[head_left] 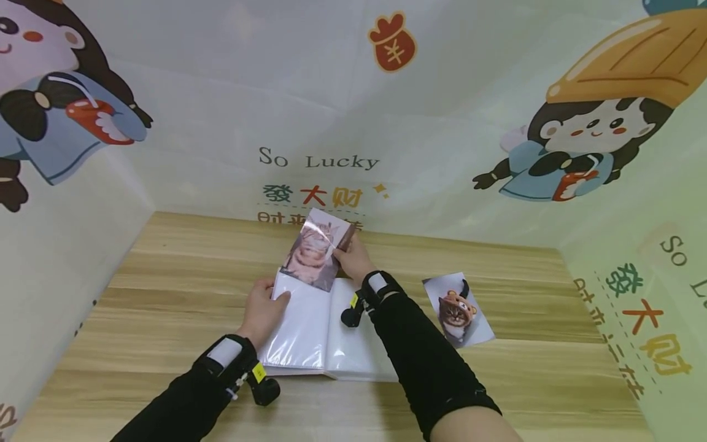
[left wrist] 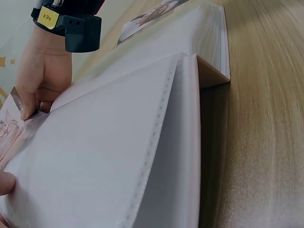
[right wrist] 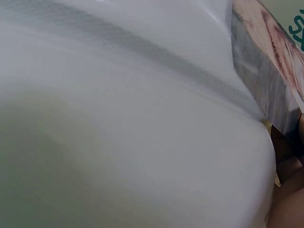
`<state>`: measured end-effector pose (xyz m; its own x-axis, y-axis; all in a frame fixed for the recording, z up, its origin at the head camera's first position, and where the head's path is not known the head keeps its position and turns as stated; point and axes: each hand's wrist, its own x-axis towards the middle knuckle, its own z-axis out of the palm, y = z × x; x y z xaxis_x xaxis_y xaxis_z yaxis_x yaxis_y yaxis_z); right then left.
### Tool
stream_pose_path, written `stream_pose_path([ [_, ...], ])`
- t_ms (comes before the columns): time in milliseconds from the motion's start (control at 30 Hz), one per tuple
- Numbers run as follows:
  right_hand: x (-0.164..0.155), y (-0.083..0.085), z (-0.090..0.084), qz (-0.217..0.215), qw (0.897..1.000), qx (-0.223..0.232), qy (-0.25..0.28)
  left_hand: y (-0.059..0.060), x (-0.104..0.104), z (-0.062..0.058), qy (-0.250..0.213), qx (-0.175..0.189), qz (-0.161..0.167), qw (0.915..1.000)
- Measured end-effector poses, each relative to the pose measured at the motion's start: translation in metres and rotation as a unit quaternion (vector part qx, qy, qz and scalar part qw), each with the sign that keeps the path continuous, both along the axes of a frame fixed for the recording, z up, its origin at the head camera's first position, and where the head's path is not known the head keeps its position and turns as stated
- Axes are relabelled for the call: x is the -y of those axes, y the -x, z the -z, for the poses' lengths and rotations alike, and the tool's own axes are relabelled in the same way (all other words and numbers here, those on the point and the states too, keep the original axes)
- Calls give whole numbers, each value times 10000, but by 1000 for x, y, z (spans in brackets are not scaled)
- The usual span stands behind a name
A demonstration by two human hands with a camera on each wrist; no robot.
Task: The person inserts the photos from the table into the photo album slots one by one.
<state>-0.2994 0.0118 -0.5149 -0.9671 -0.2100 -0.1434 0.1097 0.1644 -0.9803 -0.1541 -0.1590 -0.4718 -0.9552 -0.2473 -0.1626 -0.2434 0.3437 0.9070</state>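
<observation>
A photo album point(head_left: 301, 331) with clear plastic sleeves lies spread on the wooden table. My left hand point(head_left: 264, 312) grips the outer edge of its left page, thumb on top, as the left wrist view also shows with the thumb point(left wrist: 5, 183). Between thumb and fingers, my right hand point(head_left: 356, 261) pinches the right edge of a cat photo point(head_left: 310, 248). The photo's lower end overlaps the top of the left page, and its upper end sticks out beyond the album. In the right wrist view, the photo point(right wrist: 270, 61) shows beside the blurred white page.
A second photo point(head_left: 455, 313), of a cat in an orange hat, lies on the table point(head_left: 525, 368) right of the album. A printed cloth point(head_left: 309, 110) hangs behind the table and along both sides. Each wrist carries a strapped-on black camera.
</observation>
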Motion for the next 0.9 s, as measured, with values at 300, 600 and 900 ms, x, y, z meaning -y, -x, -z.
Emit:
stream_pose_path([
  [300, 8, -16, -43, -575, 9939, 247, -911, 2, 0, 0, -276, -41, 58, 9996],
  [600, 7, -15, -43, -1612, 9795, 441, -1125, 0, 2, -2, -339, -8, 30, 9994],
  [900, 11, -9, -55, -1388, 9577, -655, -2434, 0, 1, -1, -355, 84, 64, 9993],
])
